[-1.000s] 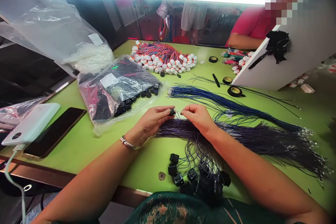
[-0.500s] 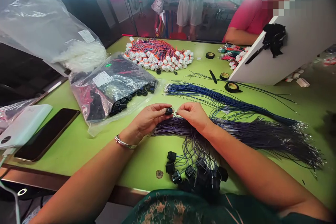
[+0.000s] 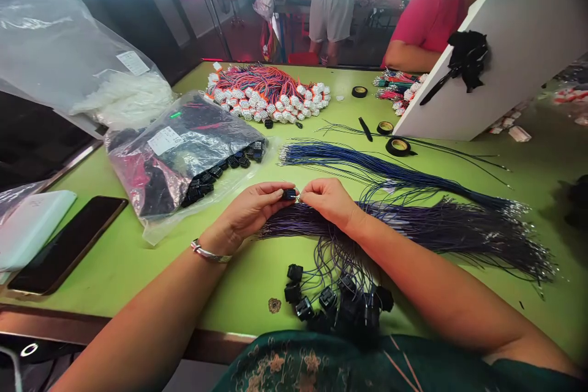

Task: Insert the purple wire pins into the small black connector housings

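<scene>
My left hand (image 3: 252,209) pinches a small black connector housing (image 3: 289,194) between thumb and fingers. Close beside it, my right hand (image 3: 331,201) has its fingertips pressed together on the end of a thin wire (image 3: 299,196) at the housing's right side; how far the wire sits inside cannot be made out. Beneath both hands lies a bundle of dark purple wires (image 3: 413,229). Nearer my body, several black connectors (image 3: 327,297) with wires attached are heaped at the table's front edge.
Left stands a clear bag of black connectors (image 3: 184,150), near a phone (image 3: 68,244) and a white power bank (image 3: 34,226). Behind are blue wires (image 3: 358,159), a pile of white-plugged harnesses (image 3: 269,95) and tape rolls (image 3: 397,146). A white panel (image 3: 487,67) stands right; a person in pink sits beyond.
The view has shifted slightly, so the table things appear further left. Both hands stay together at the connector, with the right fingertips a touch closer to it.
</scene>
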`<state>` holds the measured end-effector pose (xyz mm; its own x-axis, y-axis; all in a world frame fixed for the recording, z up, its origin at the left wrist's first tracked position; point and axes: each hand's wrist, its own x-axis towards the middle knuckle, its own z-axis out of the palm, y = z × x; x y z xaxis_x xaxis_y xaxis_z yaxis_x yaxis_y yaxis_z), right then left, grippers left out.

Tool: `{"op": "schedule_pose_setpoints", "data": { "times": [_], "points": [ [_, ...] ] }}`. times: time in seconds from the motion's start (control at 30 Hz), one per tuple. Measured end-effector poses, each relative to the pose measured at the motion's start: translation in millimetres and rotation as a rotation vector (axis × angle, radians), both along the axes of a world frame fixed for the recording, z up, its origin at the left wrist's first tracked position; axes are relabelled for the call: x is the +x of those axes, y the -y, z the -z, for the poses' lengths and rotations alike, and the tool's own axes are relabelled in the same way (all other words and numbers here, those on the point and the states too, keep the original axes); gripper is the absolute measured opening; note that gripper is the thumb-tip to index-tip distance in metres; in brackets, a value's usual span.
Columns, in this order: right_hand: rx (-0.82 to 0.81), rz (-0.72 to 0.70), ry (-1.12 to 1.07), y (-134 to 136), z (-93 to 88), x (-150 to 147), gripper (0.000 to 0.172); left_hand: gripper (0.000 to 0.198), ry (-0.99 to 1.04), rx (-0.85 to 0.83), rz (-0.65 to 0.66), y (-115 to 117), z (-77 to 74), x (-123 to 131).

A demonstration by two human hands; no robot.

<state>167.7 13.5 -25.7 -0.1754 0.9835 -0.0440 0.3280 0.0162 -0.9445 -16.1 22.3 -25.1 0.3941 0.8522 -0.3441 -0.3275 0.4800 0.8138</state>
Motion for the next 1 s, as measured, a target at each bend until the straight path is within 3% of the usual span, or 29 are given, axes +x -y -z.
{"op": "schedule_pose_setpoints", "data": {
  "times": [0.33,0.63,0.8,1.0],
  "points": [
    [-0.047,-0.017,0.002,-1,0.4,2,0.016,0.028,-0.066,0.075,0.045,1,-0.4,-1],
    [-0.097,-0.027,-0.038,-4,-1.7,3,0.014,0.027,-0.366,0.284,-0.118,7,-0.1,5],
    [-0.150,-0.013,-0.130,-5,-0.1,4,0.013,0.026,-0.419,0.344,-0.047,9,-3.8,5],
    [-0.184,-0.024,-0.162,-4,0.3,5,0.012,0.024,-0.468,0.365,-0.078,12,-6.0,7]
  ]
}}
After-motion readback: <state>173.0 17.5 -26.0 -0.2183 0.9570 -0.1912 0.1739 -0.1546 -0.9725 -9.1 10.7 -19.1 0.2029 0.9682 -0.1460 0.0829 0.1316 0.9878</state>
